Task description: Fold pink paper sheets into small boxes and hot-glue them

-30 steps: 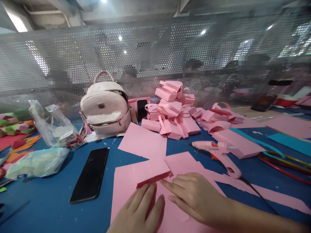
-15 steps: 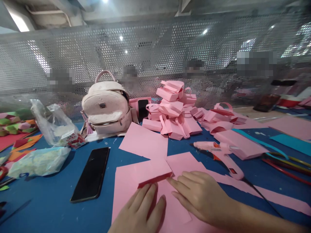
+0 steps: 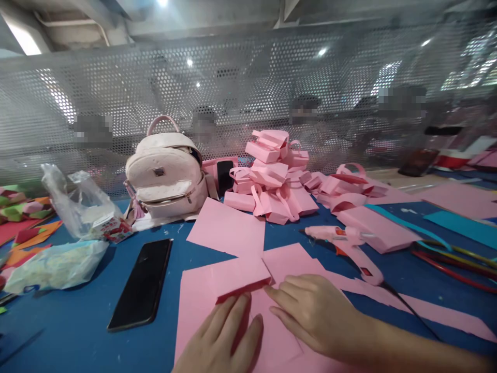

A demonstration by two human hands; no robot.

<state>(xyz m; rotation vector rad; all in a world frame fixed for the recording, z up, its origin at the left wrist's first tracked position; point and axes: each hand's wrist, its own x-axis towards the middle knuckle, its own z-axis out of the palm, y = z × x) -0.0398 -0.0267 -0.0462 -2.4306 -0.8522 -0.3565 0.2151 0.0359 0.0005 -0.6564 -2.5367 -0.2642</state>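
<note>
A small folded pink paper piece [image 3: 244, 275], its open edge facing me, lies on larger pink sheets [image 3: 194, 305] at the bottom centre. The fingertips of my left hand [image 3: 225, 334] touch its front left edge, fingers stretched out and thumb apart. At its right corner rests the index fingertip of my right hand [image 3: 310, 311], whose other fingers are loosely bent with nothing visible in them. A pink glue gun [image 3: 357, 251] lies just beyond my right hand. Behind it stands a heap of folded pink paper boxes [image 3: 272, 181].
On the blue table [image 3: 77, 331], a black phone [image 3: 142, 285] lies at left, near a plastic packet [image 3: 58, 265]. A pale backpack [image 3: 166, 176] stands behind. Teal strips [image 3: 462, 229] and coloured cords [image 3: 454, 261] lie at right. A perforated metal screen [image 3: 248, 72] closes off the back.
The view has shifted slightly, so the scene sits a little further left. Both hands keep nearly the same place at the folded piece.
</note>
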